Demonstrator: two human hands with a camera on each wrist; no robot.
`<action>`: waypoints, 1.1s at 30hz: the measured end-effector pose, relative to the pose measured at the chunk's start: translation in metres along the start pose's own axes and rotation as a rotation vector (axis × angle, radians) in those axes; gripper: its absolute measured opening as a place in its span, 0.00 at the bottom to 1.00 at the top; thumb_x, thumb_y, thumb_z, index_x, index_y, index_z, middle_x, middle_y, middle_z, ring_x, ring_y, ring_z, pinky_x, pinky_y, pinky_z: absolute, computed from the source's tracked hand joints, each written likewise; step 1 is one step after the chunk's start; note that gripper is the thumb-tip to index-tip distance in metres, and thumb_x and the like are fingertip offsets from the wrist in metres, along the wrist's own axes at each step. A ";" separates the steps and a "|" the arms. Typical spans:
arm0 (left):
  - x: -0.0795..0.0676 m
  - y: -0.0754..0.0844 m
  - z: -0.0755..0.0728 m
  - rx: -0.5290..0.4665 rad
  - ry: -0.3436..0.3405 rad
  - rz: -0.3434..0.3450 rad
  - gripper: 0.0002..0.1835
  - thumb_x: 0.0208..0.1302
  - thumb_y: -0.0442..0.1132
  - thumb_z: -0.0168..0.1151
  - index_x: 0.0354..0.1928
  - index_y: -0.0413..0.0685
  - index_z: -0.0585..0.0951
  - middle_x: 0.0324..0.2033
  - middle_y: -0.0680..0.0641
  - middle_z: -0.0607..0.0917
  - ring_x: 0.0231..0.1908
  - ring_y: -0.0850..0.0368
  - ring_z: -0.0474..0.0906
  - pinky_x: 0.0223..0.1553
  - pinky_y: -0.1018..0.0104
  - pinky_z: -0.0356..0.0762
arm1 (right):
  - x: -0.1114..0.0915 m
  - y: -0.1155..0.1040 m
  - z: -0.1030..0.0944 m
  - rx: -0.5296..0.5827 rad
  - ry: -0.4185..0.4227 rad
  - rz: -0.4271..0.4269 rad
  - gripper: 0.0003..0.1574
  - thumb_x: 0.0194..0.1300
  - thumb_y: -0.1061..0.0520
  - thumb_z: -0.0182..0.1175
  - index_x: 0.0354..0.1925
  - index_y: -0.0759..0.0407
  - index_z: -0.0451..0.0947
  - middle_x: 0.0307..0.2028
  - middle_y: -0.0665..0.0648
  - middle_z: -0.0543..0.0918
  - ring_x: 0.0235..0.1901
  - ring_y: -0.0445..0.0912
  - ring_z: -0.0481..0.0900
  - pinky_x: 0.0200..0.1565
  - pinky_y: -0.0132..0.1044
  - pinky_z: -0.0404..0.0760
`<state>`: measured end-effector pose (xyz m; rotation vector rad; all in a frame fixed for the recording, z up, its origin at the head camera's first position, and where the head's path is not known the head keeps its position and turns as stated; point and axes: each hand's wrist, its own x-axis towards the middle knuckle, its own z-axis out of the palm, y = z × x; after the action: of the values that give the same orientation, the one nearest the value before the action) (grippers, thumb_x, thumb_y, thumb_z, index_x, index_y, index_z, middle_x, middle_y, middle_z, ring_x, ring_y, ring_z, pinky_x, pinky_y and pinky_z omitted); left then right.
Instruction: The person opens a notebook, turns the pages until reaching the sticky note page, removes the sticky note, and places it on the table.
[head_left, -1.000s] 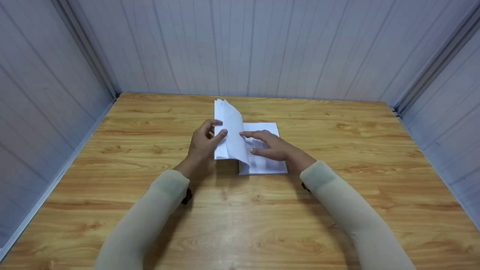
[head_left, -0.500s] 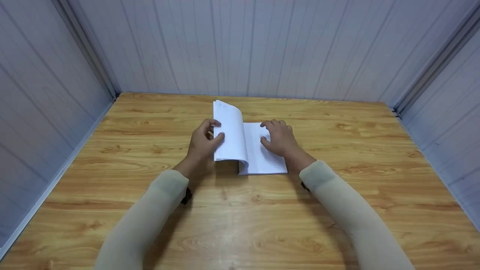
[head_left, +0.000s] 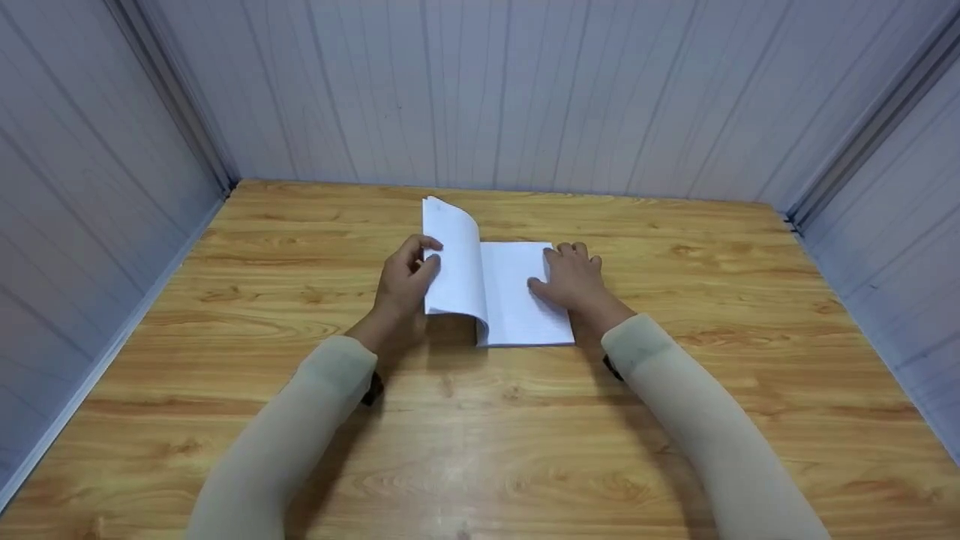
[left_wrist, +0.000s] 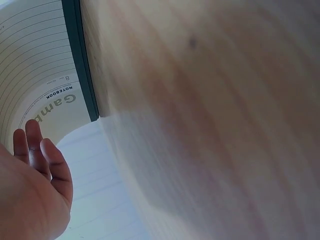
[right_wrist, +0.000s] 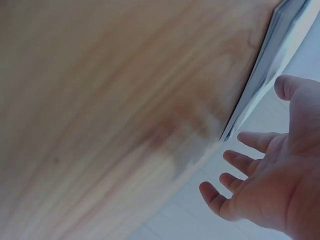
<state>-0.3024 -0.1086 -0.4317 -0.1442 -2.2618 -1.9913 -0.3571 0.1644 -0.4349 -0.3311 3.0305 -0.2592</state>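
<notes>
A notebook [head_left: 517, 300] with white ruled pages lies open on the wooden table. Its left-hand leaves [head_left: 454, 262] stand raised and bow over toward the spine. My left hand [head_left: 405, 277] pinches their outer edge, thumb on the near face and the other fingers behind. In the left wrist view that hand [left_wrist: 40, 185] shows in front of lined paper and a printed "NOTEBOOK" label [left_wrist: 59, 92], beside a dark green edge [left_wrist: 80, 60]. My right hand [head_left: 576, 277] rests at the right page's outer edge; its fingers [right_wrist: 257, 141] are spread and relaxed in the right wrist view.
The wood-grain table [head_left: 450, 435] runs back to a white panelled wall [head_left: 495, 90]. Similar panels stand at the left [head_left: 90, 187] and right [head_left: 892, 225]. Both forearms wear light sleeves with dark bands at the wrists.
A loose curling page has joined the raised leaves on the left. My right hand has moved right, from that page to the right page's outer edge; my left hand keeps its grip.
</notes>
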 end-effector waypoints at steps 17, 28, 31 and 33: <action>0.000 0.001 -0.001 0.136 0.001 0.066 0.11 0.65 0.42 0.54 0.49 0.58 0.75 0.35 0.50 0.70 0.34 0.54 0.66 0.36 0.63 0.67 | -0.003 -0.001 0.001 -0.030 -0.057 0.030 0.52 0.63 0.30 0.48 0.71 0.64 0.57 0.69 0.68 0.59 0.68 0.64 0.50 0.60 0.61 0.57; -0.006 0.013 -0.001 0.157 -0.005 0.053 0.14 0.66 0.39 0.53 0.53 0.49 0.75 0.33 0.50 0.69 0.32 0.55 0.65 0.34 0.65 0.66 | -0.002 0.002 0.000 -0.020 -0.061 0.027 0.50 0.63 0.31 0.49 0.71 0.61 0.58 0.68 0.68 0.59 0.68 0.66 0.49 0.62 0.62 0.56; 0.000 0.003 -0.002 0.145 -0.006 0.052 0.14 0.66 0.41 0.54 0.53 0.51 0.75 0.35 0.50 0.69 0.33 0.54 0.65 0.34 0.63 0.66 | -0.002 0.002 0.000 -0.015 -0.063 0.026 0.49 0.63 0.31 0.49 0.71 0.60 0.59 0.68 0.68 0.59 0.68 0.66 0.48 0.62 0.63 0.55; 0.001 0.001 -0.001 0.146 -0.002 0.060 0.13 0.66 0.41 0.54 0.52 0.53 0.75 0.34 0.50 0.69 0.33 0.54 0.65 0.33 0.64 0.66 | -0.002 0.002 -0.001 -0.016 -0.064 0.025 0.48 0.64 0.31 0.49 0.71 0.58 0.59 0.67 0.69 0.60 0.68 0.66 0.48 0.62 0.63 0.55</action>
<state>-0.3028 -0.1099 -0.4306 -0.1971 -2.3635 -1.7908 -0.3556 0.1666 -0.4346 -0.2968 2.9733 -0.2180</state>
